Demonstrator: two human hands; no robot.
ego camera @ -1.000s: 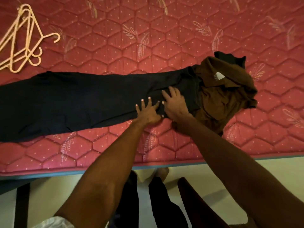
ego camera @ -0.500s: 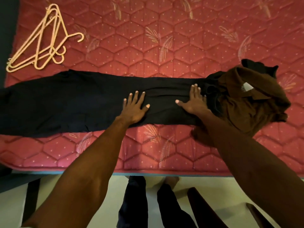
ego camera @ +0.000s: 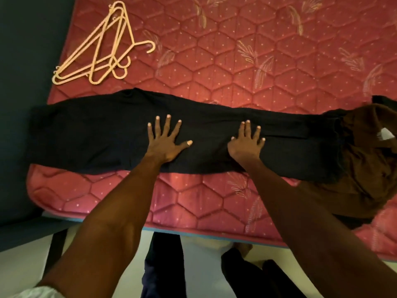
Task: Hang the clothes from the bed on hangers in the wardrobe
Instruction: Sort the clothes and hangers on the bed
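progress is judged early: no garment is on a hanger yet, and the wardrobe is not in view. the dark trousers [ego camera: 90, 134] lie flat and lengthwise across the near part of the red quilted mattress [ego camera: 236, 67], one end reaching past the mattress's left edge, the other end touching the brown shirt [ego camera: 365, 168]. the left hand [ego camera: 165, 145] rests on the middle of the trousers with fingers straight and spread, palm down. the right hand [ego camera: 247, 145] rests on the same garment just to the right, fingers likewise straight, gripping nothing. both hands press the fabric flat; neither pinches it.

the trousers appear black or very dark blue, smooth, with few creases and a slightly wavy far edge. the brown shirt lies crumpled at the right, with a pale label showing, and a further dark garment [ego camera: 382, 100] shows behind it. the stack of pale plastic hangers [ego camera: 101, 52] lies on the far left corner of the mattress, well apart from the hands.

remaining, by judgement: fit trousers to a hanger, repeat for the shirt, carry to the wardrobe.
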